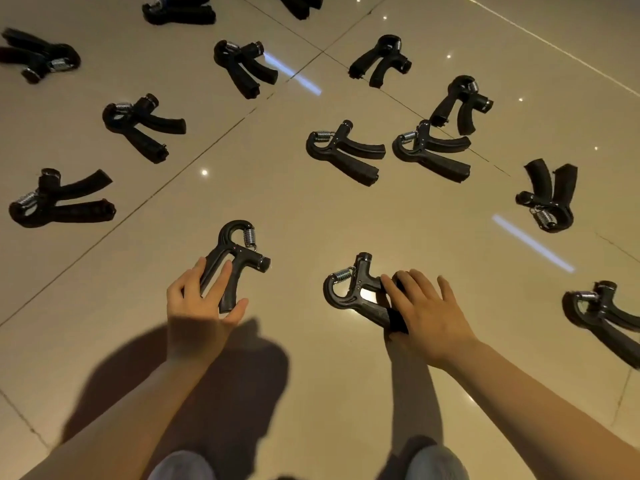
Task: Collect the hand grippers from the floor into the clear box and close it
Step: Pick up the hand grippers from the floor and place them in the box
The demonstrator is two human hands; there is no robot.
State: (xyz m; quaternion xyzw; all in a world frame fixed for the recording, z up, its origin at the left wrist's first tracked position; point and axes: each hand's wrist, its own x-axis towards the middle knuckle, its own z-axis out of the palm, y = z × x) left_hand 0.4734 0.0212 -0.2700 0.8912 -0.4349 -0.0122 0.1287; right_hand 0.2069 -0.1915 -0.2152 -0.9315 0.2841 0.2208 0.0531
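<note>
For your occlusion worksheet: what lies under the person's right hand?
Under the right hand lie the handles of a black spring-loaded hand gripper on the glossy beige tiled floor. The handle ends are covered.

A glossy beige tiled floor point(311, 209) filled the whole frame. Dark grout lines point(194, 161) ran diagonally from the lower left toward the upper centre and crossed another joint near the top. Overhead lighting showed as small bright dots point(204, 172) and two pale streaks point(533, 243) on the polished surface, at upper centre and right. Soft dark shadows point(214, 386) spread across the tiles at the lower centre.
</note>
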